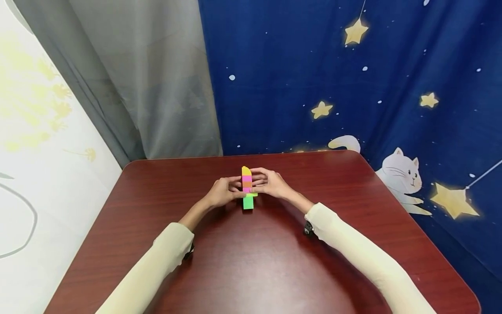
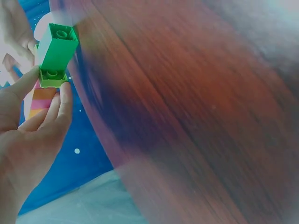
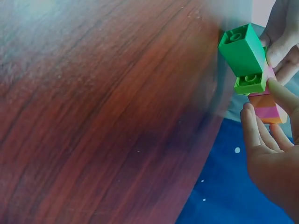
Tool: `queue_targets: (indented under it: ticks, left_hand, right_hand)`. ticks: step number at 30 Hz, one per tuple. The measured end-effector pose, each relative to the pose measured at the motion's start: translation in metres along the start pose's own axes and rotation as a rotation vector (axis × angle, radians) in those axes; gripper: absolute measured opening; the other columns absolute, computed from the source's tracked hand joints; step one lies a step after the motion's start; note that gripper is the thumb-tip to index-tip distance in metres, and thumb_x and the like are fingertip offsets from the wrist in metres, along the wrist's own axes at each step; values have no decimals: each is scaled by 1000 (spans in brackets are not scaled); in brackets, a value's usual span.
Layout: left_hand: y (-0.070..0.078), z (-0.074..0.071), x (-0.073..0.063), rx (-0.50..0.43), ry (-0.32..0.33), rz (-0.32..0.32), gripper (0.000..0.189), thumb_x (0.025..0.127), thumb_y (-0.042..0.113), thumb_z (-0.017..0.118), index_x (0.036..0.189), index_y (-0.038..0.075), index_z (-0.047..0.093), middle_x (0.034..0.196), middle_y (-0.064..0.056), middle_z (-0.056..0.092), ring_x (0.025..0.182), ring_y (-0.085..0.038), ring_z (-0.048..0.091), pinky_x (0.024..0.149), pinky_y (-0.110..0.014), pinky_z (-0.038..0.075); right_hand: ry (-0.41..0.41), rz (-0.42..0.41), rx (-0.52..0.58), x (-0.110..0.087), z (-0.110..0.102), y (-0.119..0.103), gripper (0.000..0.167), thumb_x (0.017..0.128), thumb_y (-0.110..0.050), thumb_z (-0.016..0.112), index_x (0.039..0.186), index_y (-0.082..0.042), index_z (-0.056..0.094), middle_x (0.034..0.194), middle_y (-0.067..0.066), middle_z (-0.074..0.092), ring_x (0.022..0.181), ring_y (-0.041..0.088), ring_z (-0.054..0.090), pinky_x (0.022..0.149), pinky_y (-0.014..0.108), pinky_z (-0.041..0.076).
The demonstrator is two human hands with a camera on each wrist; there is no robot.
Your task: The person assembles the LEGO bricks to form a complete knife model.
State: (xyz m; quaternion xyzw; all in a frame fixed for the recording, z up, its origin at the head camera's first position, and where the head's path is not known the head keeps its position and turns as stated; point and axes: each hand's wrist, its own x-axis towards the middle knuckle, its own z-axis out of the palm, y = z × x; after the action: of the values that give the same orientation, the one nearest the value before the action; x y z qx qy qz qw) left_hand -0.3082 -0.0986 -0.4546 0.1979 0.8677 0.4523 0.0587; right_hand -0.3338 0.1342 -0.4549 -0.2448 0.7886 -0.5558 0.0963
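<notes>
A narrow stack of toy building blocks [image 1: 247,184] is held up over the far middle of the table, between the two hands. From its lower end run a green block [image 1: 248,203], a lime piece [image 3: 250,85] sticking out sideways, then pink and orange blocks, with a yellow curved block [image 1: 246,171] at the top. Hollow undersides of the green and lime pieces show in both wrist views. My left hand [image 1: 220,192] grips the stack from the left, thumb near the lime piece. From the right, my right hand [image 1: 275,185] holds it with thumb and curved fingers.
The dark red-brown table [image 1: 251,261] has rounded corners, and its far edge lies just beyond the hands. Behind it hang a grey curtain [image 1: 157,78] and a blue one [image 1: 282,65] with stars and a cat. A pale printed cloth [image 1: 39,174] is at the left.
</notes>
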Motion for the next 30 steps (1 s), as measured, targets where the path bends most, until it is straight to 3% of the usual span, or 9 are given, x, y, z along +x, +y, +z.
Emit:
queue_targets:
  ticks: [4,13,19,30]
  left_hand:
    - [-3,1,5,-31,-1,-38,62,92,15,82,145,-4,56,125,-20,71,103,-28,73,85,-35,61]
    - [-8,4,12,-94,-24,-132,55,95,16,78,142,-4,59,126,-20,70,98,-25,74,84,-35,61]
    - [-13,7,14,-96,-29,-132,50,96,15,77,139,-6,61,123,-21,71,89,-24,75,80,-35,62]
    - [-17,7,12,-103,1,-135,49,97,18,76,137,-7,62,123,-20,72,88,-24,76,78,-34,62]
  right_hand:
    - [8,45,60,5,1,4,63,88,6,79,146,4,53,128,28,67,111,38,71,90,36,60]
    - [52,132,-1,11,2,16,57,90,-2,80,144,1,59,125,22,71,110,29,73,93,33,58]
    - [66,148,-65,10,4,21,52,92,-7,80,141,0,63,124,18,72,115,26,71,95,33,57]
    - [99,121,-140,8,5,23,51,91,-17,83,137,-3,67,121,12,75,112,22,72,94,33,58]
